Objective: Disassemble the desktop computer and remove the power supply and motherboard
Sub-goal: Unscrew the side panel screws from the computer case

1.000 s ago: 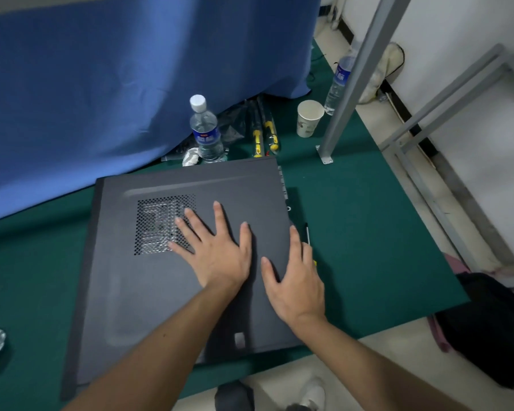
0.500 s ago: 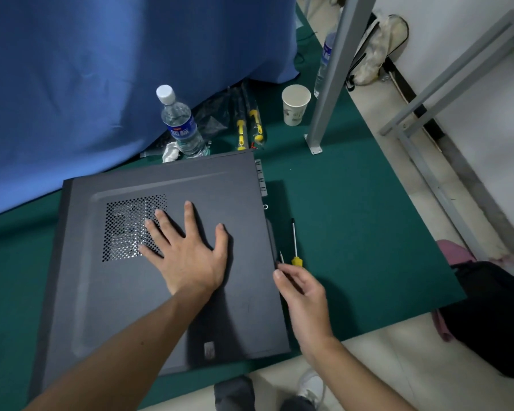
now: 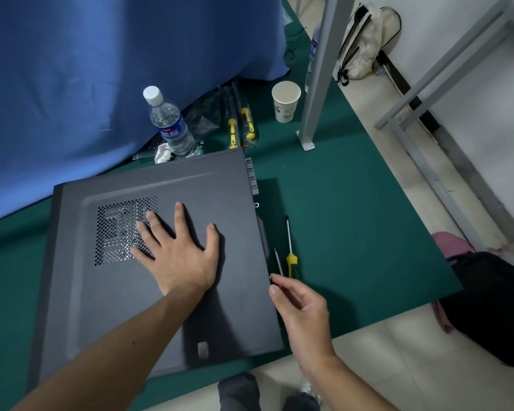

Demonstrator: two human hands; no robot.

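Note:
The dark grey computer case (image 3: pixel 107 292) lies on its side on the green mat, its side panel with the perforated vent (image 3: pixel 116 232) facing up. My left hand (image 3: pixel 178 256) presses flat on the panel, fingers spread beside the vent. At the case's right rear edge my right hand (image 3: pixel 303 315) has its fingers curled, and thumb and forefinger pinch a small dark screw (image 3: pixel 271 275). A yellow-handled screwdriver (image 3: pixel 290 256) lies on the mat just beyond that hand, next to a thin metal shaft (image 3: pixel 278 262). The inside of the case is hidden.
A water bottle (image 3: pixel 169 126), crumpled paper (image 3: pixel 163 153) and bagged yellow tools (image 3: pixel 241 123) lie behind the case. A paper cup (image 3: pixel 285 102) stands beside a grey metal post (image 3: pixel 318 84). Blue cloth (image 3: pixel 101 69) hangs at the back. A black bag (image 3: pixel 493 307) sits on the floor right.
My right hand has left the panel, moved to the case's right edge and curled its fingers there. My left hand stays flat on the panel.

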